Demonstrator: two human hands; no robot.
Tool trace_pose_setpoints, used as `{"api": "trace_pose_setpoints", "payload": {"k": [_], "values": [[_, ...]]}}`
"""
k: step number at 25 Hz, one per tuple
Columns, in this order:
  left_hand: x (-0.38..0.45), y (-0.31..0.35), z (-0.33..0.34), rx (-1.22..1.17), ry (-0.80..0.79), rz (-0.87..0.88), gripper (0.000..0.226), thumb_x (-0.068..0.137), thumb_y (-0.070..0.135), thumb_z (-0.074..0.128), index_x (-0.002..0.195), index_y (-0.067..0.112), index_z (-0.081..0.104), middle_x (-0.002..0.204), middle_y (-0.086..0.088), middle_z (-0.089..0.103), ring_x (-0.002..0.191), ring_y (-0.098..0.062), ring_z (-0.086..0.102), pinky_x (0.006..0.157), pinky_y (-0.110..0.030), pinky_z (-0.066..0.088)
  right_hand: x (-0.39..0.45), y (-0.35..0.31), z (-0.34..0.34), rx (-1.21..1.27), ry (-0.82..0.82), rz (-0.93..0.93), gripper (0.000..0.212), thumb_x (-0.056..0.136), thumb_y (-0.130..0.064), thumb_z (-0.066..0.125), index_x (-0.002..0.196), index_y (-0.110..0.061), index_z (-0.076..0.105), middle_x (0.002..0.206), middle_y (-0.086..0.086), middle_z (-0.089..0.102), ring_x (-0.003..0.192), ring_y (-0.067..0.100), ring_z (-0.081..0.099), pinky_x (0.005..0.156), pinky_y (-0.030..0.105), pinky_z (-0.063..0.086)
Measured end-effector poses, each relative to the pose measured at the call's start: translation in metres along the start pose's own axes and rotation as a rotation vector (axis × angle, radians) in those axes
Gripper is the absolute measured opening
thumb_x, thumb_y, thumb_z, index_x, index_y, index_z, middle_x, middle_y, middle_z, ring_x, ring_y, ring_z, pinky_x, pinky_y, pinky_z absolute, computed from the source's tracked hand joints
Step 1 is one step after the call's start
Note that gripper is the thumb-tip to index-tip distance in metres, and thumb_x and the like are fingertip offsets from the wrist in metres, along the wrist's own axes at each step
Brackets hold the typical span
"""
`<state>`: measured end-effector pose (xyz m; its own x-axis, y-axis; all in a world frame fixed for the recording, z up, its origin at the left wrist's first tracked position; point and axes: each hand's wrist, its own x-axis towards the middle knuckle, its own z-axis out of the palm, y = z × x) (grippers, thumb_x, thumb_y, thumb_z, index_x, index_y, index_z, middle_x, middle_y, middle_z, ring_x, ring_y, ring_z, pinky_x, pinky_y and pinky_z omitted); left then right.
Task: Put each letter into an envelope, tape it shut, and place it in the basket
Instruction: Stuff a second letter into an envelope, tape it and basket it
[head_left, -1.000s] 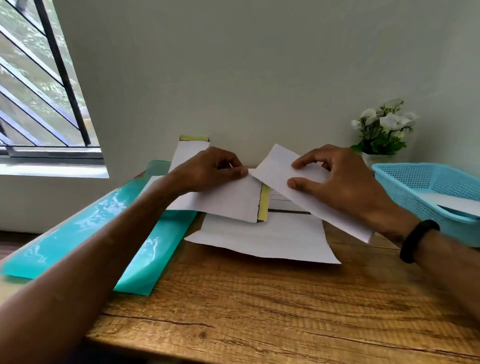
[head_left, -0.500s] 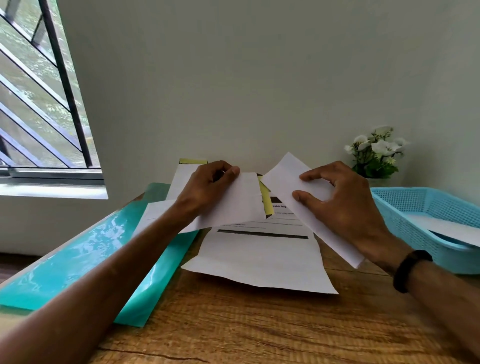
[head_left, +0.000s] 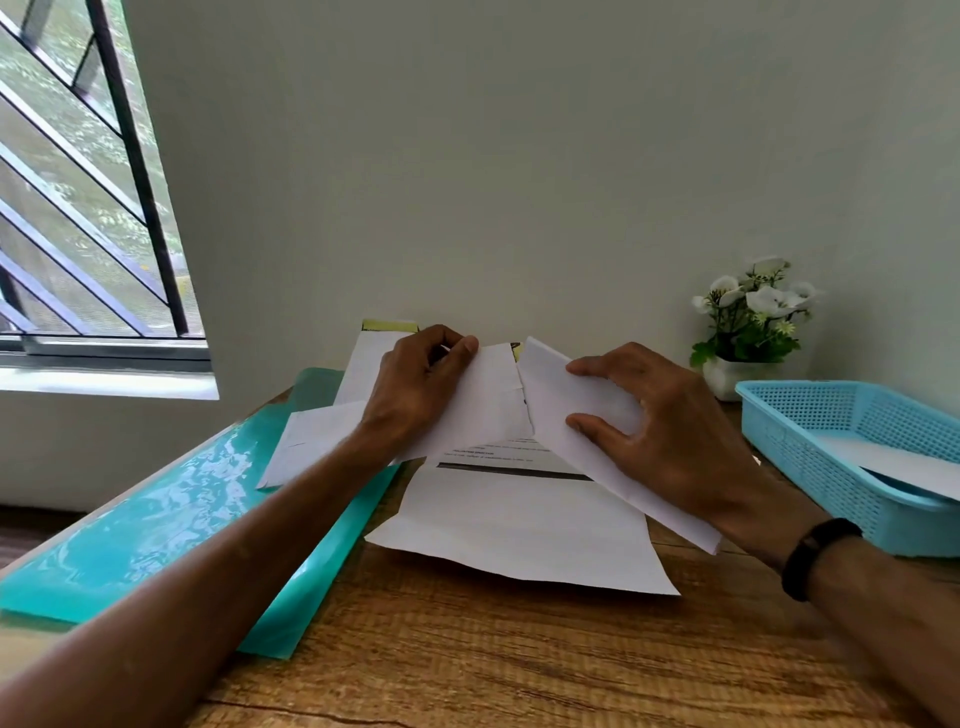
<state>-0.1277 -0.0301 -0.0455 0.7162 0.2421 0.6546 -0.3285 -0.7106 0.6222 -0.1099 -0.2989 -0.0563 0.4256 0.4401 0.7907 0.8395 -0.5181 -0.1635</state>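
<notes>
On the tabletop (head_left: 519, 665) we note a teal folder (head_left: 156, 530); the left hand (head_left: 415, 395) pinches a white envelope (head_left: 483, 410), its edge touching the folded letter (head_left: 582, 431) gripped by the right hand (head_left: 670, 436); a blue basket (head_left: 810, 441) stands far right.

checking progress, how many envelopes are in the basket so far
1 visible: a white envelope lying flat in the blue basket at the right of the table. Its far end is cut off by the picture's edge, so more may be hidden.
</notes>
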Motion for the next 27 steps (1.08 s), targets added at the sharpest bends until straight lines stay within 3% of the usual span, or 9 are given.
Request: {"api": "trace_pose_setpoints", "payload": {"k": [3, 8, 14, 19, 21, 24, 27], "values": [[-0.002, 0.003, 0.001, 0.024, 0.037, 0.046, 0.026, 0.103, 0.044, 0.058, 0.095, 0.023, 0.071, 0.082, 0.011, 0.070, 0.069, 0.008, 0.062, 0.057, -0.005, 0.041, 0.001, 0.001, 0.001, 0.006, 0.074, 0.018, 0.045, 0.092, -0.023, 0.078, 0.134, -0.010, 0.068, 0.122, 0.006, 0.075, 0.099, 0.014, 0.067, 0.088, 0.035, 0.059], [-0.006, 0.009, 0.003, 0.090, -0.115, 0.090, 0.027, 0.089, 0.059, 0.070, 0.096, 0.033, 0.072, 0.077, 0.012, 0.071, 0.071, 0.002, 0.065, 0.057, -0.006, 0.043, 0.002, -0.002, 0.001, 0.084, 0.027, 0.062, 0.026, 0.094, -0.025, 0.076, 0.118, -0.015, 0.075, 0.108, -0.001, 0.078, 0.089, 0.011, 0.068, 0.079, 0.031, 0.060], [-0.009, 0.020, 0.002, 0.090, -0.217, 0.257, 0.013, 0.101, 0.033, 0.062, 0.092, 0.034, 0.071, 0.087, 0.023, 0.072, 0.085, 0.009, 0.064, 0.071, -0.004, 0.042, 0.006, 0.000, -0.002, 0.194, -0.049, 0.156, 0.013, 0.092, -0.017, 0.076, 0.101, -0.021, 0.068, 0.094, -0.018, 0.069, 0.090, 0.003, 0.068, 0.080, 0.038, 0.063], [-0.012, 0.023, 0.004, 0.087, -0.135, 0.235, 0.023, 0.102, 0.035, 0.062, 0.082, 0.031, 0.072, 0.070, 0.023, 0.065, 0.069, 0.008, 0.061, 0.061, -0.004, 0.040, 0.008, 0.000, -0.003, 0.146, -0.076, 0.095, 0.027, 0.092, -0.014, 0.075, 0.116, -0.023, 0.071, 0.107, -0.010, 0.075, 0.095, 0.007, 0.070, 0.086, 0.029, 0.062], [-0.011, 0.021, 0.004, 0.104, -0.088, 0.214, 0.024, 0.102, 0.038, 0.062, 0.086, 0.026, 0.076, 0.077, 0.018, 0.068, 0.068, 0.005, 0.063, 0.060, -0.004, 0.041, 0.008, 0.000, -0.004, 0.091, -0.075, 0.071, 0.028, 0.093, -0.015, 0.074, 0.120, -0.022, 0.073, 0.112, -0.004, 0.078, 0.094, 0.010, 0.070, 0.086, 0.029, 0.061], [-0.010, 0.019, 0.005, 0.129, -0.030, 0.146, 0.028, 0.102, 0.042, 0.061, 0.098, 0.020, 0.078, 0.091, 0.008, 0.071, 0.073, 0.000, 0.063, 0.063, -0.004, 0.041, 0.007, -0.001, -0.006, 0.032, -0.048, 0.029, 0.019, 0.091, -0.013, 0.074, 0.109, -0.020, 0.073, 0.104, -0.002, 0.078, 0.087, 0.013, 0.071, 0.082, 0.037, 0.064], [-0.012, 0.018, 0.007, 0.140, -0.006, 0.136, 0.029, 0.102, 0.043, 0.060, 0.099, 0.020, 0.077, 0.092, 0.007, 0.070, 0.073, 0.001, 0.062, 0.063, -0.003, 0.040, 0.005, -0.004, -0.004, -0.001, -0.047, -0.008, 0.016, 0.091, -0.015, 0.074, 0.106, -0.018, 0.072, 0.101, -0.001, 0.078, 0.084, 0.016, 0.071, 0.077, 0.042, 0.064]]}}
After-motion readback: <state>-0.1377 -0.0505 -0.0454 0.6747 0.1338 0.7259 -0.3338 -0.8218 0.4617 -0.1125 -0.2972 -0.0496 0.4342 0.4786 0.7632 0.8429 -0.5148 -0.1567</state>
